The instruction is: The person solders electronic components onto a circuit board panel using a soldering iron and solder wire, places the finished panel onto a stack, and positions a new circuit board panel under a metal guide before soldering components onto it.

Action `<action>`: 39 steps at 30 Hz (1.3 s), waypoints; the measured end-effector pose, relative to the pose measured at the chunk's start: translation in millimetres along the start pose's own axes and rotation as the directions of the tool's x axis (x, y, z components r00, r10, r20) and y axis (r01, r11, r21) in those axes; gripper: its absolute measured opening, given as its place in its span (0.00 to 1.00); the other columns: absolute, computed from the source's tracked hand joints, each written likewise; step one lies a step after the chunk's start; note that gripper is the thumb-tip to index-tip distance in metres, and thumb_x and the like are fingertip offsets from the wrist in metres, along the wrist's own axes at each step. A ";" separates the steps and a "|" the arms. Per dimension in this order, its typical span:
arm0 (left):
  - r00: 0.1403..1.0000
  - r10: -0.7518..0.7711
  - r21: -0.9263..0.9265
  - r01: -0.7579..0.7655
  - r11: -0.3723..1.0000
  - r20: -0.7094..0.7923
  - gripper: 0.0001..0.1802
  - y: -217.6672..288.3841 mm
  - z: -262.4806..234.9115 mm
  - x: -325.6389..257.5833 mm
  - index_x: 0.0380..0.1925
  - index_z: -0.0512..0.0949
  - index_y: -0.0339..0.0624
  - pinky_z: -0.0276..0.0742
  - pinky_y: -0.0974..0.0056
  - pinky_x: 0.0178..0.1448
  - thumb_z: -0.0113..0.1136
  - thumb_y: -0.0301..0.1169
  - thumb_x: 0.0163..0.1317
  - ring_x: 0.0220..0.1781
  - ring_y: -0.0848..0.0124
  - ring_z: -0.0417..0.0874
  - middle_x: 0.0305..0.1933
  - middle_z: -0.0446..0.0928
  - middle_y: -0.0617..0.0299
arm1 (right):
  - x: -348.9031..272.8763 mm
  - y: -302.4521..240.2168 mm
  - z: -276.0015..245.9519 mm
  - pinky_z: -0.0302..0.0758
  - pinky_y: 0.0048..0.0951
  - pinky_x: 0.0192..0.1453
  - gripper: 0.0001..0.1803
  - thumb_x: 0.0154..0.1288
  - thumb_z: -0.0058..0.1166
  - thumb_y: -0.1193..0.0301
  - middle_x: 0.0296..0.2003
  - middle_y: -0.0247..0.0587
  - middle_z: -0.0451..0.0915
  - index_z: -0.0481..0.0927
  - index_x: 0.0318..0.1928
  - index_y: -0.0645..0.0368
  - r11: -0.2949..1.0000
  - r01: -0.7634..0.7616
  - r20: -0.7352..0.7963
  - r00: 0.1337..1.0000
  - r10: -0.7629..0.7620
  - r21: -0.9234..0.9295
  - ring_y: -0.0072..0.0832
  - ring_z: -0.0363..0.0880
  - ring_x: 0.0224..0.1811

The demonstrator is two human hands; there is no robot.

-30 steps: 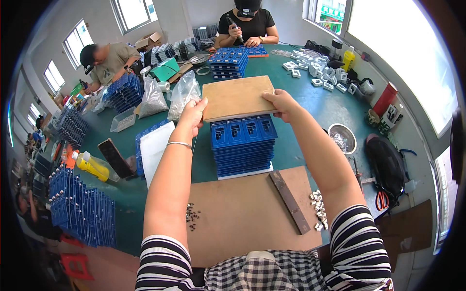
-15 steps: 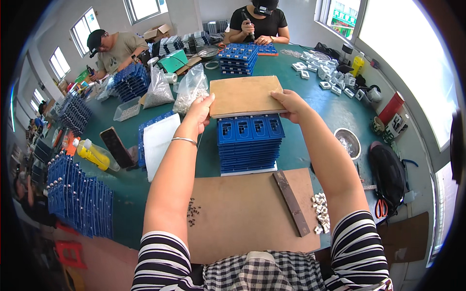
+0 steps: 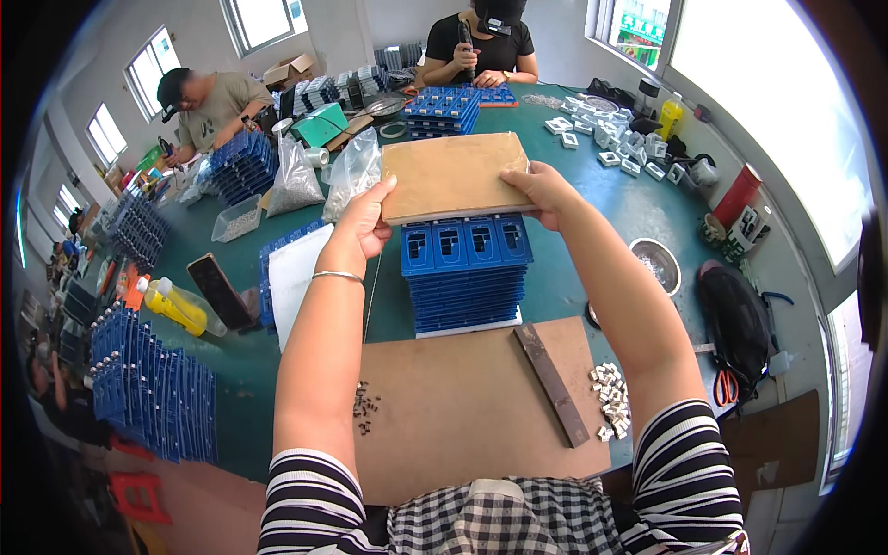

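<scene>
A flat tan board (image 3: 453,176) with a pale lower edge spans the space between my two hands. My left hand (image 3: 368,222) is closed on its left end, thumb on top. At the right end, my right hand (image 3: 548,194) grips it the same way. Just under and in front of the board stands a neat stack of blue panels (image 3: 465,287) with dark cut-outs, resting on a white base. The board hides the far part of that stack, so I cannot tell whether they touch.
A brown work mat (image 3: 453,398) lies nearest me, bearing a dark metal bar (image 3: 552,384), small black parts (image 3: 364,407) and pale metal pieces (image 3: 610,400). A phone (image 3: 218,289) and yellow bottle (image 3: 180,305) stand left. To the right is a metal bowl (image 3: 659,264). Two people work across the table.
The whole view has shifted slightly, and the board and stack appear a little further left. Both hands keep the same grip on the board.
</scene>
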State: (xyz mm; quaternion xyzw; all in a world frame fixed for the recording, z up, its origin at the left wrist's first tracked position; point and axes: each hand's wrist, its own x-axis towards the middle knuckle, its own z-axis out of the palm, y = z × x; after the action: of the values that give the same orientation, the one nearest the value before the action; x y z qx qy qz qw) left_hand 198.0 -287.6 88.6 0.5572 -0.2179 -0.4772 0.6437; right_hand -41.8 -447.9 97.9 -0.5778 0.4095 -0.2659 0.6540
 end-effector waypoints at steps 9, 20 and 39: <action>0.953 0.196 -0.344 -0.109 0.933 0.230 0.16 40.2 -4.1 -102.2 0.35 0.77 0.52 0.52 0.76 0.17 0.52 0.49 0.74 0.16 0.84 0.59 0.21 0.69 0.76 | -104.0 -65.9 21.3 0.81 0.39 0.53 0.49 0.68 0.62 0.69 0.61 0.50 0.71 0.42 0.79 0.51 0.979 0.186 0.086 0.977 -0.193 0.078 0.29 0.80 0.53; 0.774 0.634 -0.643 -0.488 0.591 -0.004 0.28 -38.8 1.3 -260.9 0.68 0.65 0.41 0.81 0.56 0.60 0.45 0.46 0.77 0.62 0.58 0.79 0.66 0.73 0.50 | -221.8 -33.1 105.5 0.77 0.48 0.55 0.51 0.70 0.60 0.72 0.63 0.51 0.70 0.35 0.79 0.44 0.958 0.120 0.331 0.921 -0.205 0.261 0.33 0.80 0.52; 0.796 0.595 -0.888 -0.188 0.419 0.111 0.31 -160.2 -9.2 -360.0 0.72 0.60 0.42 0.64 0.50 0.76 0.38 0.49 0.78 0.73 0.56 0.67 0.72 0.65 0.50 | -320.7 102.2 144.9 0.80 0.44 0.53 0.48 0.71 0.58 0.72 0.65 0.48 0.67 0.39 0.79 0.42 0.979 -0.034 0.217 0.976 -0.010 0.199 0.34 0.77 0.57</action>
State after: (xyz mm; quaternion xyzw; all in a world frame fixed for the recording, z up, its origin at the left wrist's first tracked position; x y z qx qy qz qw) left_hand -15.9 37.9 28.3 -0.0091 -0.2164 -0.4571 0.8626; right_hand -100.3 -87.1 71.1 -0.5318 0.3102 -0.2375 0.7514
